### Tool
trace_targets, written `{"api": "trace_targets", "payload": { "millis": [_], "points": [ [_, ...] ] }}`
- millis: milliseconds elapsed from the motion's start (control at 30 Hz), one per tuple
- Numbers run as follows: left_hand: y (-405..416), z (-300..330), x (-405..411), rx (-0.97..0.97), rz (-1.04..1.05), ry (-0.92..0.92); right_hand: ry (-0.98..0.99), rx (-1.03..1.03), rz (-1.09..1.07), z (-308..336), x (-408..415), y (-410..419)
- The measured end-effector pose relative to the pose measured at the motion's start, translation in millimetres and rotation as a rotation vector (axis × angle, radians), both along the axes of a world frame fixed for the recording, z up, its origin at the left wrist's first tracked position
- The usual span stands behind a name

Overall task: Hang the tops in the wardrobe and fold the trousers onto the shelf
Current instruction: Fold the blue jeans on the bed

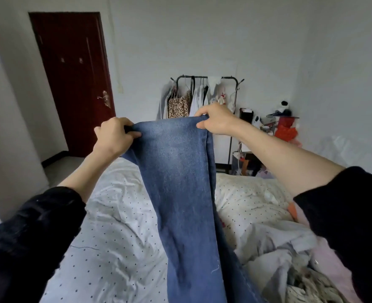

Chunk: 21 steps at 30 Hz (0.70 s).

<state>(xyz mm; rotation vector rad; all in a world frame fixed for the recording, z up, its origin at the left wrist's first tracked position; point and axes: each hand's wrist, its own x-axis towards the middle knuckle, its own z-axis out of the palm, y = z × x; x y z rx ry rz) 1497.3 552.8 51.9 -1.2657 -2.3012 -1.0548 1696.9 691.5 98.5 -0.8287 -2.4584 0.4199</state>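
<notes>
**One pair of jeans held up by two hands**

One pair of blue jeans [180, 171] hangs lengthwise above the bed [115, 248], held at its top edge. The left hand [115, 136] pinches the top left corner, fingers curled tight around the denim. The right hand [215, 121] grips the top right corner the same way. Against the far wall stands one clothes rack [207, 92] with several tops hanging from it. One dark red door [71, 79] is shut at left.

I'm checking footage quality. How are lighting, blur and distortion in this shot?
Head view: dim, flat, bluish light with no glare; wide-angle bending bows the door and the walls; the jeans and both hands, left and right, are fairly sharp; the sleeves at the edges are smeared.
</notes>
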Motion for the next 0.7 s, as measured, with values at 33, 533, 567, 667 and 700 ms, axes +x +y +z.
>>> {"api": "trace_targets", "payload": {
  "millis": [33,533,567,667,700],
  "points": [
    [1,10,-9,0.04,0.01,0.012,0.038,0.001,0.006,8,-13,4],
    [21,81,-85,0.288,0.074,0.226,0.159,0.288,-0.172,44,-126,43],
    [18,71,-87,0.294,0.059,0.211,0.129,0.318,-0.176,35,-127,42],
    [4,31,-90,0.23,0.012,0.116,0.064,0.305,-0.15,-5,-125,34],
    [3,24,-92,0.191,0.002,0.087,0.062,0.285,-0.132,-12,-123,31]
  ]
}}
